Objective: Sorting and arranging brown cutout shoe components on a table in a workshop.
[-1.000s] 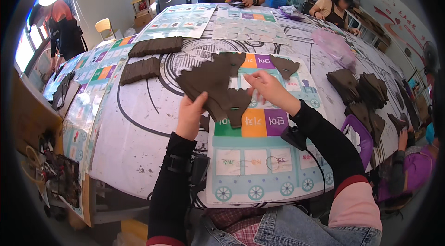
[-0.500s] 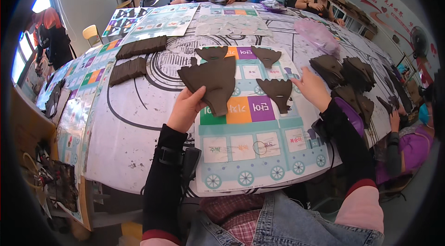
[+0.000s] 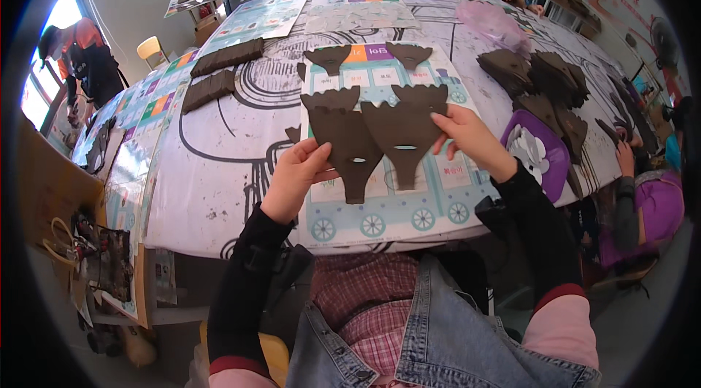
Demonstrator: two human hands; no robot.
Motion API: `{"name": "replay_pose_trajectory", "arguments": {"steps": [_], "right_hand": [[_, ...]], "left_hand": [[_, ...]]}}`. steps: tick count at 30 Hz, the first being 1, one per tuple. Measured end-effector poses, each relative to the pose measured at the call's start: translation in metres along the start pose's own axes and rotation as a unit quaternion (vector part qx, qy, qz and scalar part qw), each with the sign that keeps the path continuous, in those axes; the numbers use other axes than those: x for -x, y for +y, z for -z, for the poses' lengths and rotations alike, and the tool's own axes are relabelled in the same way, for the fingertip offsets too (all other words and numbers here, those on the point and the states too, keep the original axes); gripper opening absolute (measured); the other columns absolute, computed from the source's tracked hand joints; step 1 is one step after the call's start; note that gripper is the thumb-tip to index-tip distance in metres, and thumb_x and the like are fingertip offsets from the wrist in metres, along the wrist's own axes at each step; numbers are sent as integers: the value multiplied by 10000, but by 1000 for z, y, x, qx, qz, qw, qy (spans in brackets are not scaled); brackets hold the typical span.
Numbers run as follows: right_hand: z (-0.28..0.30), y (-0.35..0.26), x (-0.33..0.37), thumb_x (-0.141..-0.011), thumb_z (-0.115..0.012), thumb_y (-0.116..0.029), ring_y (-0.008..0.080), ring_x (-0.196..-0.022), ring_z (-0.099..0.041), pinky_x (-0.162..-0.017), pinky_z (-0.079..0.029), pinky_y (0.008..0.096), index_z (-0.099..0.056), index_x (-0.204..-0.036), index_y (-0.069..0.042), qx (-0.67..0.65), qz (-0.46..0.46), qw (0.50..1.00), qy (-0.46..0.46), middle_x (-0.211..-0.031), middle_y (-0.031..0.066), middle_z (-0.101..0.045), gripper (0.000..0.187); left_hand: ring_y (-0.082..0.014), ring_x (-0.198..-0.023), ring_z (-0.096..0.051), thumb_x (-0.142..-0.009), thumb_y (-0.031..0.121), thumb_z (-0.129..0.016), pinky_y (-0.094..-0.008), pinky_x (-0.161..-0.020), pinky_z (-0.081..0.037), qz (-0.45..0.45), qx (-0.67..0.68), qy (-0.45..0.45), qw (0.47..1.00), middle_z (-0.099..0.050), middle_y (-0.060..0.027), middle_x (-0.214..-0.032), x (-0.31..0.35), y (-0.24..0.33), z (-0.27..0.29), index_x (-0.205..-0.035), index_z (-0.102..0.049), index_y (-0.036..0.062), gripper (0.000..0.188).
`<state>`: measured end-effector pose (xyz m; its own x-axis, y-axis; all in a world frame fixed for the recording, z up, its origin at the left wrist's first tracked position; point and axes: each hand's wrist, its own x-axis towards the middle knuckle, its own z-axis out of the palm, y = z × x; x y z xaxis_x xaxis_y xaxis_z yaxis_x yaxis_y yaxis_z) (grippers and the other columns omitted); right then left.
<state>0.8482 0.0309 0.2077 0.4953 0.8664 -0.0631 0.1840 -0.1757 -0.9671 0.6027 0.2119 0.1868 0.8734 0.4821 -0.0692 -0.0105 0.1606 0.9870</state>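
My left hand [image 3: 298, 172] pinches a flat, dark brown fan-shaped cutout [image 3: 339, 138] with a narrow stem and a small slit. My right hand [image 3: 471, 141] grips the upper right edge of a similar slitted cutout [image 3: 404, 128]. Both are held side by side above a printed train sheet [image 3: 380, 223], their inner edges overlapping. Behind them show the scalloped tops of two more dark cutouts, a left one [image 3: 331, 98] and a right one [image 3: 421, 93]. Farther up the sheet lie another left cutout [image 3: 328, 58] and another right cutout [image 3: 410, 55].
Two rows of stacked dark pieces [image 3: 226, 56] lie to the left. At right are piles of dark cutouts [image 3: 505, 71], a purple tray [image 3: 555, 161] with white pieces and a pink plastic bag [image 3: 493, 24]. Co-workers sit around the table [image 3: 197, 205].
My right hand has come in from the right and now holds a cutout beside the left one. The view has shifted. Across the table, a person's arm now reaches to a raised sheet.
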Motion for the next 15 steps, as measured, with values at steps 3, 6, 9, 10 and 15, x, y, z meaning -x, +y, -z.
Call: {"name": "replay_pose_trajectory", "arguments": {"steps": [3,6,9,10,15], "right_hand": [[24,17,29,-935,-495,-223,155,-551,-623,-400,-448,239,-478,-980,34,-12,-30,999,-8,-792,88,-584,261],[45,35,56,-930,-494,-178,136,-516,-599,-393,-446,243,-473,-1031,45,37,-64,997,18,-766,95,-585,246],[44,35,71,-922,-492,-145,130,-496,-593,-380,-439,253,-451,-1072,61,111,-78,990,23,-715,94,-578,259],[43,34,75,-908,-508,-141,163,-515,-604,-409,-457,282,-443,-1102,58,150,-73,985,34,-694,103,-571,286],[35,53,84,-851,-565,-133,276,-668,-629,-559,-500,369,-434,-1189,16,503,141,825,218,-746,145,-573,393]], "left_hand": [[-139,-889,-629,-948,151,-477,-256,-772,-524,15,5,39,999,-609,-74,-1070,20,-9,-1,-1235,-437,7,323],[-120,-799,-628,-909,90,-534,-246,-645,-538,4,-8,109,994,-622,-63,-997,32,-23,-8,-1190,-421,44,307],[-133,-756,-637,-884,37,-554,-236,-577,-535,-89,-201,156,963,-617,-84,-1001,37,-40,-5,-1184,-413,28,333],[-126,-722,-637,-869,11,-564,-222,-545,-526,-83,-240,167,953,-611,-89,-1009,37,-42,-4,-1130,-446,12,287],[-129,-655,-628,-851,68,-612,-240,-499,-480,-128,-401,202,884,-609,-72,-967,47,-37,-4,-941,-538,-1,135]]}}
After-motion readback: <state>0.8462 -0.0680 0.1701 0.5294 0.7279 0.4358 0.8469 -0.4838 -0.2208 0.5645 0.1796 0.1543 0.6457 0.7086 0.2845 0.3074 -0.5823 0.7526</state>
